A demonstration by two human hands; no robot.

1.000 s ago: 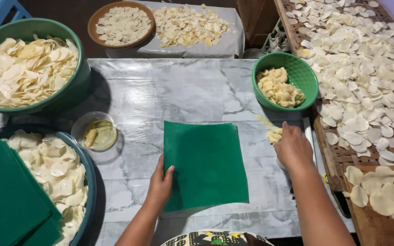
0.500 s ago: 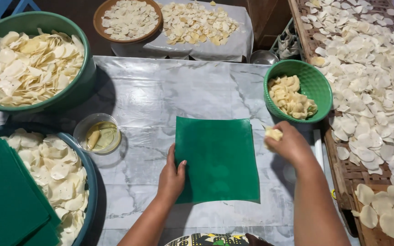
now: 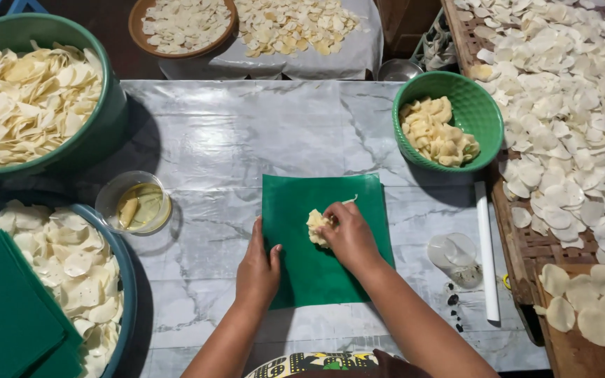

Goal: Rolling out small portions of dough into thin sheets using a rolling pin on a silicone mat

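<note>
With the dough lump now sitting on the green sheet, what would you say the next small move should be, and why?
Probably let go of the dough lump and fold the free half of the green sheet over it. The right hand holds the lump near the sheet's middle, the left hand pins the sheet's left edge, and nothing covers the dough yet.

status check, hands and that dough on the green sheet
Left hand flat on green sheet edge. Right hand pressing dough lump at sheet centre. Nothing in the way.
</note>
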